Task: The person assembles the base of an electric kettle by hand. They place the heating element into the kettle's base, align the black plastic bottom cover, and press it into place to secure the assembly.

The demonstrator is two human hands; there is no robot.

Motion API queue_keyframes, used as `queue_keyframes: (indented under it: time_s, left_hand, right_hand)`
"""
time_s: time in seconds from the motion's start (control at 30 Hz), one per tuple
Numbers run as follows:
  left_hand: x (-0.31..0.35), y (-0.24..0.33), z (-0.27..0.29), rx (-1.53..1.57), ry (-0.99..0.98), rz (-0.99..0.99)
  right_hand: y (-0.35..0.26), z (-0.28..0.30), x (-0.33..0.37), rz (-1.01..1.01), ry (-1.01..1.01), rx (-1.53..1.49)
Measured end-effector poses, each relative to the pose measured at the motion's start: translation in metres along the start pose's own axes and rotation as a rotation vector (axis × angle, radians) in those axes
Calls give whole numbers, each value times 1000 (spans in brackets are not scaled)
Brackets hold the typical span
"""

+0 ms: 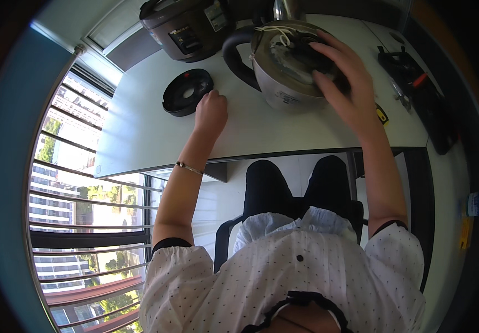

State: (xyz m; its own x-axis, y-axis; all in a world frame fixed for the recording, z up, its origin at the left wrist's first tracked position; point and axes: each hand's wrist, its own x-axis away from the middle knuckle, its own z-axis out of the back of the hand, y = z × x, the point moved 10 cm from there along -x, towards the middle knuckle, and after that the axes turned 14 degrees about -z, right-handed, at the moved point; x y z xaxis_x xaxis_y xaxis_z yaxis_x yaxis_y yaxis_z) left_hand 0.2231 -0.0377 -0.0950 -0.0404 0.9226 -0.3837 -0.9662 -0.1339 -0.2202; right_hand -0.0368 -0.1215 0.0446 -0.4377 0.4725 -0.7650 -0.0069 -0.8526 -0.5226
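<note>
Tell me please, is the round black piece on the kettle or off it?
Off: the round black piece lies on the table, left of the kettle, with tabletop showing between them.

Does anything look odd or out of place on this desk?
Yes: pale, cord-like loops show on the upward-facing end of the metal kettle, near the right hand. Exposed cord there seems unusual for a kettle. No spill is visible.
</note>
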Motion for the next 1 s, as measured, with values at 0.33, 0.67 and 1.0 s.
queue_keyframes:
  time_s: [0.33, 0.67, 1.0]
  left_hand:
    - [11, 129, 52, 363, 243, -204]
    - [-29, 223, 51, 269, 407, -427]
    - [-48, 225, 47, 379, 456, -386]
  right_hand:
    - [2, -1, -6, -8, -27, -58]
    - [4, -3, -7, 77, -26, -47]
    - [7, -6, -7, 149, 33, -15]
